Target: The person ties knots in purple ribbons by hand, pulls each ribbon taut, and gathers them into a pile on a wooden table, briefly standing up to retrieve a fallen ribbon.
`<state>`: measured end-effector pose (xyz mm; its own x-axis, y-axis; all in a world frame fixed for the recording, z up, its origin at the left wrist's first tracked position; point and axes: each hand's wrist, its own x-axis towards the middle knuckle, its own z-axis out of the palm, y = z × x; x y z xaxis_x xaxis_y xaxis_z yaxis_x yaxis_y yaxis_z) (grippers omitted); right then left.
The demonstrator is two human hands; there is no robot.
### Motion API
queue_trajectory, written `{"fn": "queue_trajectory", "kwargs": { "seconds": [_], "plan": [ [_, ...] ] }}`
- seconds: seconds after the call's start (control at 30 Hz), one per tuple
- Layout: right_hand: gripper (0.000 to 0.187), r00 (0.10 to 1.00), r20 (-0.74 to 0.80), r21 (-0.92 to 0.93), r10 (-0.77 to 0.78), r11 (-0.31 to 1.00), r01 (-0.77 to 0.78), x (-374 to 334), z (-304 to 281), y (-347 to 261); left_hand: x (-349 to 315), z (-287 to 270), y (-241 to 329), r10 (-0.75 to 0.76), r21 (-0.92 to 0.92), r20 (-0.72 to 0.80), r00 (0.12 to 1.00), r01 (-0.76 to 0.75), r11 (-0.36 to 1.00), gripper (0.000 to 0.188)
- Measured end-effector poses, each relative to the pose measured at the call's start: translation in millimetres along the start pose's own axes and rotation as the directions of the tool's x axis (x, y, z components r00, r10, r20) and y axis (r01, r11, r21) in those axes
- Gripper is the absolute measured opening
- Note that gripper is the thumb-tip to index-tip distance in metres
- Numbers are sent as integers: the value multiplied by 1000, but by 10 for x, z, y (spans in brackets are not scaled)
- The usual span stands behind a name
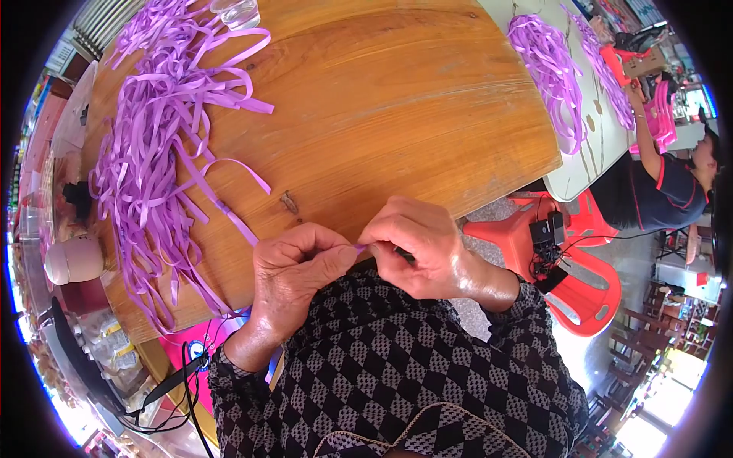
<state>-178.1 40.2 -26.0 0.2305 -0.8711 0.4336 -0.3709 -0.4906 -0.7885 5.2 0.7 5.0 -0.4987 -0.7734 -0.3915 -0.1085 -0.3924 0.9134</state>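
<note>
Close to my body at the table's near edge, my left hand [301, 267] and my right hand [416, 248] meet with fingers pinched together. A small bit of purple ribbon [361, 248] shows between the fingertips, gripped from both sides. What the fingers do with its end is mostly hidden. From my left hand a strip of the same ribbon runs up and left, past a small knot or join, into a big tangled heap of purple ribbons [153, 137] along the table's left side.
A wooden table [382, 99] lies in front of me, with a clear cup [237, 14] at its far left. Purple bundles [546, 69] lie on a pale marbled table at right. Red stools [584, 298], one bearing black devices and cables, stand below. Another person [664, 183] works there.
</note>
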Motion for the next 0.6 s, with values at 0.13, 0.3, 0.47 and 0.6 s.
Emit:
{"fn": "queue_trajectory", "kwargs": {
  "seconds": [0.13,0.3,0.47,0.6],
  "plan": [
    [26,988,-80,-165,-133,979,119,62,55,-29,-60,18,-42,55,-49,3,998,-55,997,6],
    [26,973,-49,-225,-227,951,211,20,4,-71,-175,12,-70,90,-46,-9,996,-90,995,7],
    [20,995,60,81,-74,994,69,193,-89,-164,-286,-28,-12,250,-37,-53,967,-252,967,12],
    [35,986,68,476,154,863,-168,465,235,-393,-263,-22,162,574,-354,-62,816,-556,752,7]
  ]
}}
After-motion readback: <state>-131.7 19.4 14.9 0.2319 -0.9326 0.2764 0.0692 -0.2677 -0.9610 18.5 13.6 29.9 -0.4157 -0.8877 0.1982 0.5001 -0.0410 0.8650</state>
